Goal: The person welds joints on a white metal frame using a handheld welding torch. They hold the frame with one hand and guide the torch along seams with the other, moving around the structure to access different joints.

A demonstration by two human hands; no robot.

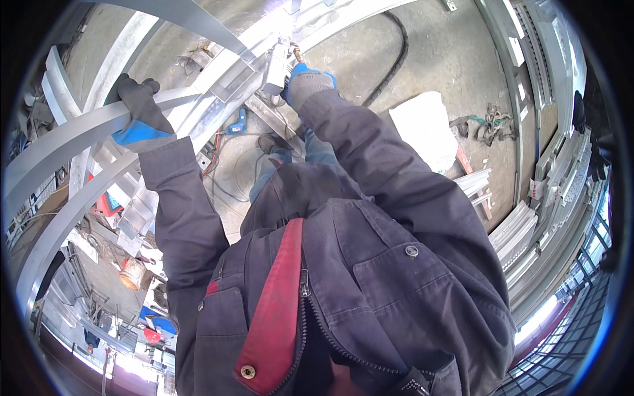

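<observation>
My left hand point(144, 111), in a dark grey and blue glove, is closed over a long grey metal bar point(79, 135) that looks bent by the lens. Farther right, my right hand point(308, 74), in a blue glove, is closed at a silver tool point(276, 66) with a brass fitting point(297, 53). The tool's exact kind is hard to make out, and my cuff hides part of the grip. It sits over a shiny metal frame point(218, 99). Strong glare washes out the far end of the frame.
A blue power tool point(237, 123) and cables lie on the floor by my feet. A black hose point(400, 49) curves across the concrete at the right. Beyond it are a white sheet point(426, 129), tangled straps point(490, 125) and stacked metal profiles point(558, 191).
</observation>
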